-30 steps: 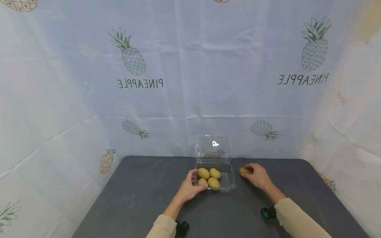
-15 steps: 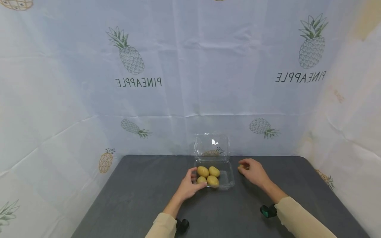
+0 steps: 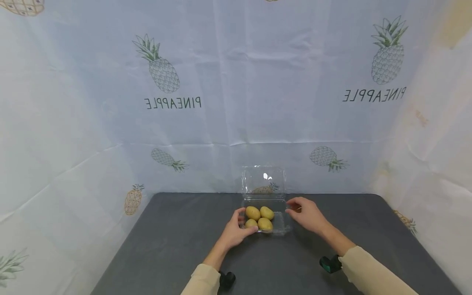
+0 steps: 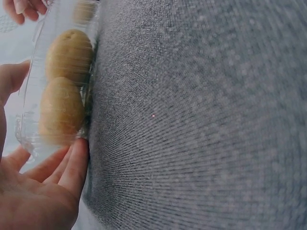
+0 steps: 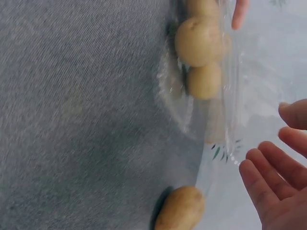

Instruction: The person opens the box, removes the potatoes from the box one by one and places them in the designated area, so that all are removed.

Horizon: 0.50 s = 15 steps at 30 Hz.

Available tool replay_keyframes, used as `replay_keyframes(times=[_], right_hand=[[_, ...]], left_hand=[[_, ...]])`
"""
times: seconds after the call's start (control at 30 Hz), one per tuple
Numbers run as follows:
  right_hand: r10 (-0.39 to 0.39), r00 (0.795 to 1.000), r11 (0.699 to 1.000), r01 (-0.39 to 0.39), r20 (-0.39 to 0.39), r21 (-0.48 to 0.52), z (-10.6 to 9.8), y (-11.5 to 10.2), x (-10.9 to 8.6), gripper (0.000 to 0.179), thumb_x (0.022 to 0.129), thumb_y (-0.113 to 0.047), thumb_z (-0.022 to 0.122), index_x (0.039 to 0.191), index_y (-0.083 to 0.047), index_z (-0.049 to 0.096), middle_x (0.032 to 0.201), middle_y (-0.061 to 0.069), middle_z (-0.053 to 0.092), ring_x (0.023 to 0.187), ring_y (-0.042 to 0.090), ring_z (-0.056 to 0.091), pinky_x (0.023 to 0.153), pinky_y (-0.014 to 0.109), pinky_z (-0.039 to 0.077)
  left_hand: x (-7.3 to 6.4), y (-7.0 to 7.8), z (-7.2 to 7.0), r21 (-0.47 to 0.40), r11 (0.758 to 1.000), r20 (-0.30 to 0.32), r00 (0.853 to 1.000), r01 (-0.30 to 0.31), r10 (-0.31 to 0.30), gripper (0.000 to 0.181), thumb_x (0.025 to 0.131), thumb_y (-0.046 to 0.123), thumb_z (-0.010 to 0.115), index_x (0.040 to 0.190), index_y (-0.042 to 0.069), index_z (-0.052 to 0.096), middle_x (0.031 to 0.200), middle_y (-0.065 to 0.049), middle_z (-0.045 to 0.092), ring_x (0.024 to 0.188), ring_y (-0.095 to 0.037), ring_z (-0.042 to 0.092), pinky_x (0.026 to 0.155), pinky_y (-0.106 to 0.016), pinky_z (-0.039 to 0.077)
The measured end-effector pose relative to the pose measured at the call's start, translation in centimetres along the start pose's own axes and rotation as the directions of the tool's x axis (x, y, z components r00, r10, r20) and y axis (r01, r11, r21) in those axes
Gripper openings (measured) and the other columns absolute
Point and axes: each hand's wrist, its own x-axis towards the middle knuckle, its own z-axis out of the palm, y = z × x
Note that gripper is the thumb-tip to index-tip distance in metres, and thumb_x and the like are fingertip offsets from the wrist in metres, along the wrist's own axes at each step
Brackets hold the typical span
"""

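A clear plastic clamshell container (image 3: pixel 282 225) stands with its lid (image 3: pixel 263 180) raised, several yellow-brown potatoes (image 3: pixel 264 224) in its left part. My left hand (image 3: pixel 234 233) grips the container's left end, thumb at the front edge and fingers along the side. In the left wrist view, fingertips (image 4: pixel 76 155) touch the wall beside a potato (image 4: pixel 62 108). My right hand (image 3: pixel 307 214) is at the container's right edge. The right wrist view shows this hand (image 5: pixel 280 184) with loosely bent fingers and nothing between them. A loose potato (image 5: pixel 181 208) lies on the tabletop nearby, mostly hidden from the head view.
A dark grey tabletop (image 3: pixel 177 246) lies under everything. White cloth (image 3: pixel 236 82) printed with pineapples hangs behind and at both sides. Black wrist devices (image 3: pixel 330 264) sit under both forearms.
My right hand has moved left from beside the loose potato, its fingers now apart from it at the container's right edge. The left hand and the container have stayed in place.
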Motion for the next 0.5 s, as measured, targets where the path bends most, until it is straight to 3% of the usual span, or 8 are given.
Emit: replay_keyframes(times=[0.13, 0.5], right_hand=[[0.006, 0.999, 1.000, -0.007, 0.050, 0.023, 0.4, -1.0, 0.3, 0.028, 0.097, -0.017, 0.071, 0.122, -0.005, 0.069, 0.115, 0.012, 0.067, 0.100, 0.023, 0.065, 0.085, 0.043, 0.055], [-0.004, 0.986, 0.999, -0.005, 0.166, 0.053, 1.9, -2.1, 0.7, 0.030, 0.099, -0.017, 0.068, 0.124, 0.000, 0.067, 0.119, 0.016, 0.066, 0.101, 0.025, 0.066, 0.086, 0.043, 0.055]], left_hand=[[0.0, 0.0, -0.1, -0.005, 1.000, -0.004, 1.000, 0.005, -0.005, 0.082, 0.089, 0.036, 0.078, 0.154, 0.009, 0.035, 0.135, -0.022, 0.054, 0.125, -0.037, 0.055, 0.093, -0.054, 0.050], [0.2, 0.2, 0.2, 0.008, 1.000, 0.006, 1.000, 0.019, -0.019, 0.084, 0.090, 0.037, 0.078, 0.155, 0.007, 0.033, 0.136, -0.023, 0.053, 0.124, -0.039, 0.055, 0.094, -0.055, 0.049]])
